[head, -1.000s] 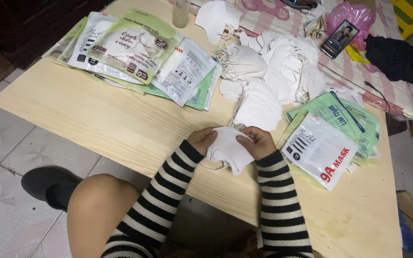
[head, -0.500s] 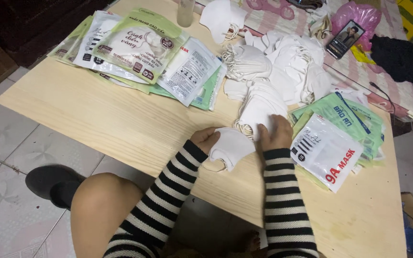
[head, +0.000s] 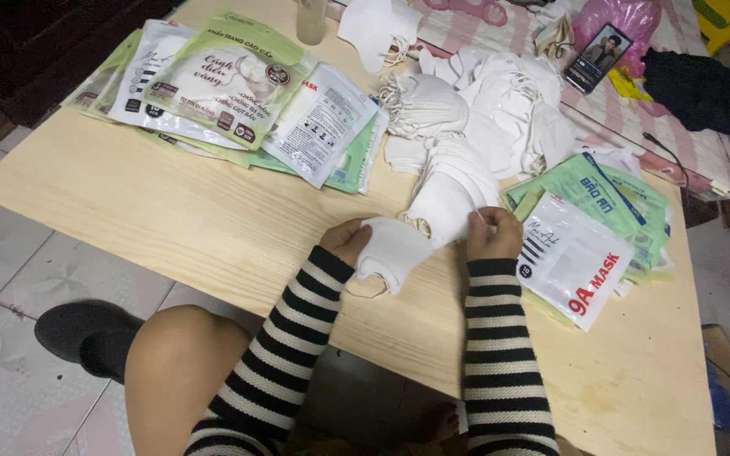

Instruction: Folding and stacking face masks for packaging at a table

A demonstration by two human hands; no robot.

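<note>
Pale wooden table (head: 171, 211), heap of white masks (head: 475, 110) at its far side, folded white face mask (head: 394, 249) near the front edge, left hand (head: 346, 241) closed on it, right hand (head: 493, 234) pinched shut on a thin ear loop (head: 476, 211)
</note>
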